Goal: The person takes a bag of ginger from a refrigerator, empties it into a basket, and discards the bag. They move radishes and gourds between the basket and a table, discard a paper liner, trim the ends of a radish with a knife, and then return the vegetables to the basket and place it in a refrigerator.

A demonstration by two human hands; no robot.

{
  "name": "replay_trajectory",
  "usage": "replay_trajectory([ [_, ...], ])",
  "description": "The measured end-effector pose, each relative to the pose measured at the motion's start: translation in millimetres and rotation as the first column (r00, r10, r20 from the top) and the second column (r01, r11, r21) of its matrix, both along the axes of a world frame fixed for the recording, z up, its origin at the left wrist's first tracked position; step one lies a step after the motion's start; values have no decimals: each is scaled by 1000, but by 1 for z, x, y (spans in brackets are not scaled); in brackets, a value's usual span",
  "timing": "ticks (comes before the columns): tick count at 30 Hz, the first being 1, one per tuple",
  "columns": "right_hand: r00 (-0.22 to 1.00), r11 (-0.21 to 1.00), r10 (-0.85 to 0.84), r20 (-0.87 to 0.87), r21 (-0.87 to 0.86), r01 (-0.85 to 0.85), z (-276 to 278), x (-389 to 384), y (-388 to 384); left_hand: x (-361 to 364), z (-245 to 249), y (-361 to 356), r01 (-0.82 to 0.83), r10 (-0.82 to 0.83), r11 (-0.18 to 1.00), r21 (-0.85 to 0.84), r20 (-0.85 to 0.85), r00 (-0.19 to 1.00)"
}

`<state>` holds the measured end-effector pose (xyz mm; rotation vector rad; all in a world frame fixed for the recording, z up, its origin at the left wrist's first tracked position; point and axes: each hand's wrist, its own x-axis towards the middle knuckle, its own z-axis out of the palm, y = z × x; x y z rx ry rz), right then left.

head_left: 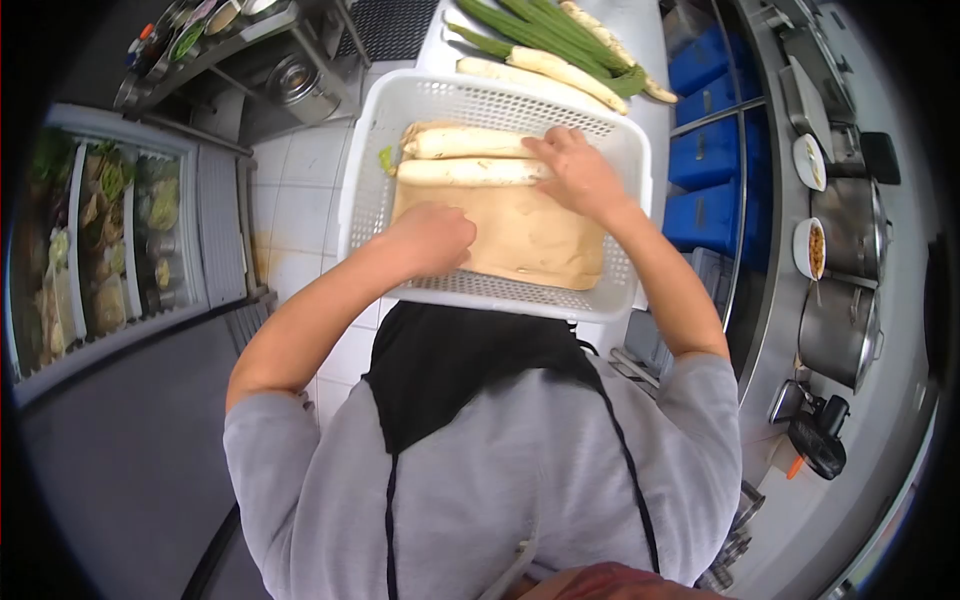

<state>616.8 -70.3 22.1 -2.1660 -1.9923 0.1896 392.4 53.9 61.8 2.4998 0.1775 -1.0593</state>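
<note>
A white perforated plastic basket is in front of me, lined with brown paper. Two white daikon radishes, an upper one and a lower one, lie side by side on the paper near the far wall. My right hand has its fingers curled over the right ends of the daikons, hiding those ends. My left hand is closed in a fist low over the paper, left of the middle; whatever its fingers hold is hidden. A bit of yellow-green leaf shows at the basket's left side.
Beyond the basket, more daikons and long green vegetables lie on a white counter. Blue bins stand on the right, near large pots. A glass-fronted fridge is at left.
</note>
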Motion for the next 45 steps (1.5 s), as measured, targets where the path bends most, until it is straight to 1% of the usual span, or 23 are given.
replay_trajectory([
  [1,998,1000,-21,-55,-20,19,5,2,1,-1,-8,1,-57,44,997,52,227,973],
  [2,993,999,-39,-110,-39,35,11,1,4,-6,-25,6,-126,76,988,85,445,892],
  [3,984,997,-56,-168,-59,47,18,2,8,-7,-36,10,-204,96,974,98,637,764],
  [4,972,993,-61,-226,87,82,29,4,13,-3,-38,15,-224,25,957,184,717,696],
  [6,971,960,-147,-188,210,186,38,32,31,6,-40,26,-299,-133,892,341,827,546],
  [7,966,935,-189,-178,268,232,38,49,41,11,-41,30,-307,-67,892,331,770,635],
  [9,958,934,-264,-115,217,284,33,84,59,21,-40,36,-331,67,888,319,624,779],
  [12,924,903,-382,2,213,373,18,131,78,21,-55,44,-334,125,916,221,634,763],
  [15,844,842,-526,110,211,497,5,183,84,18,-60,50,-330,157,934,138,670,725],
  [17,775,785,-614,151,220,579,-6,215,83,16,-61,51,-327,154,936,132,682,715],
  [18,771,790,-613,174,162,591,-11,235,83,17,-60,52,-327,153,936,129,687,710],
  [21,823,827,-560,94,6,562,-31,283,84,18,-59,52,-339,196,937,90,666,720],
  [22,855,858,-513,-72,-52,511,-29,292,87,18,-58,52,-340,203,938,69,685,700],
  [23,873,883,-468,-138,-123,453,-22,298,89,17,-56,51,-342,214,938,47,698,684],
  [25,798,872,-490,-350,-204,446,-35,327,94,13,-55,52,-348,231,937,19,714,661],
  [28,805,859,-507,-308,-262,441,-38,326,92,16,-60,53,-343,240,939,-10,732,637],
  [31,835,878,-474,-281,-229,421,-55,339,92,8,-64,53,-353,251,935,-20,742,622],
  [33,839,893,-442,-318,-247,377,-63,349,91,9,-61,53,-354,257,935,-36,755,603],
  [36,906,919,-350,-238,-271,285,-75,370,92,10,-55,48,-431,271,902,20,752,601],
  [39,883,891,-453,-122,-91,444,-57,343,81,8,-53,48,-514,284,853,95,741,608],
  [40,874,896,-440,-205,-38,443,-56,343,77,7,-53,50,-497,289,864,84,726,624],
  [42,821,861,-497,-279,-47,506,-37,343,72,5,-52,56,-460,290,886,63,698,655],
  [45,707,825,-515,-484,-58,562,9,324,53,6,-46,62,-394,227,905,159,604,764],
])
